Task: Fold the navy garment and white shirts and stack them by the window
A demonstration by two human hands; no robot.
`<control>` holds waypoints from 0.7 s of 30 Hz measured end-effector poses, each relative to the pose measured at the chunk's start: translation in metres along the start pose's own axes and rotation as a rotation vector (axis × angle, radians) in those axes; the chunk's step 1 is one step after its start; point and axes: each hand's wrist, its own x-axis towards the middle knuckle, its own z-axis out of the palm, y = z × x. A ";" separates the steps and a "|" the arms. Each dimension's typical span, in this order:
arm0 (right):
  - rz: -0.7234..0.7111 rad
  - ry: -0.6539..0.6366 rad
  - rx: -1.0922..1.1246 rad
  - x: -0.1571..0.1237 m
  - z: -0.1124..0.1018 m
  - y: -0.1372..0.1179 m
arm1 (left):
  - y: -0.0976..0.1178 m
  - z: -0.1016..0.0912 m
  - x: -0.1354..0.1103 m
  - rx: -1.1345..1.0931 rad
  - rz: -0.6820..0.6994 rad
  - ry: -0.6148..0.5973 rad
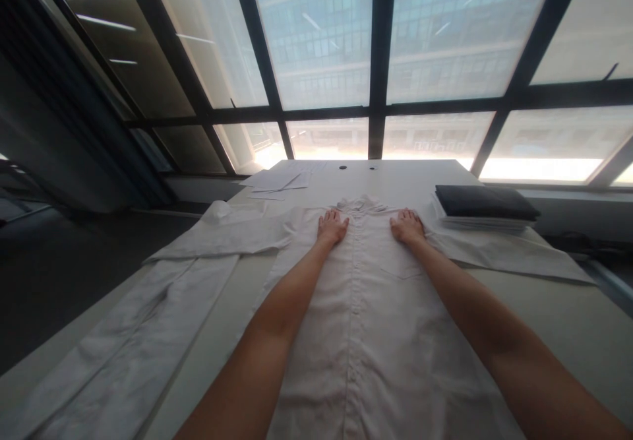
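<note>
Bare forearms (271, 321) reach out over a white shirt (386, 334) spread at the middle of a work surface; a broad, dark-framed window (321, 37) rises beyond, bright with outside light; the pale table (548, 324) runs up toward it, the shirt lying front upward on top, its lower end passing out of view; laying-out looks well advanced, with the body unfolded and the placket (353, 295) running nearly straight down the centre; creases across the body appear left to settle, and no fold has yet been made in it; another white garment (153, 334) lies lengthwise at left; one sleeve (237, 232) stretches across that garment's far end, while the opposite sleeve (514, 252) extends to the right by a dark-topped stack (487, 206), whether pinned beneath it cannot be told; loose papers (277, 179) lie near the window; the collar (363, 204), at the far end, sits rumpled, seemingly the least finished part; the left hand (333, 227) and right hand (407, 226) press palm down on the upper chest, either side of the placket, fingers extended, neither visibly clutching fabric.
</note>
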 end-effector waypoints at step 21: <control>-0.019 0.041 -0.003 -0.004 -0.001 -0.004 | -0.006 -0.009 -0.002 0.019 0.162 -0.072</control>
